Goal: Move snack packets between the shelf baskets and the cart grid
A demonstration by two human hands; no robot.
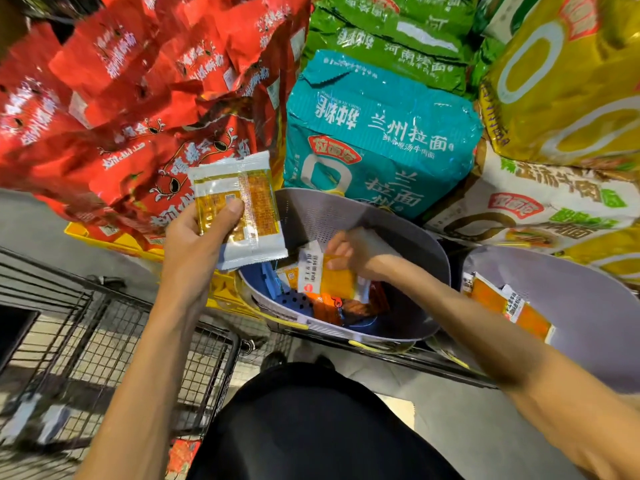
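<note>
My left hand [197,244] holds a stack of white-and-orange snack packets [242,206] above the left rim of a grey perforated basket [412,244], thumb pressed on the top packet. My right hand [349,251] reaches down into that basket and pinches an orange packet [337,282] lying among several other packets. A second grey basket [588,306] at the right holds an orange packet [509,303]. The black wire cart grid [114,341] lies at the lower left, below my left forearm.
Red snack bags [138,81] are piled at the upper left over a yellow crate [114,242]. Teal [381,133], green [398,32] and yellow [568,81] noodle multipacks are stacked behind the baskets. The shelf's dark front rail [398,356] runs under the baskets.
</note>
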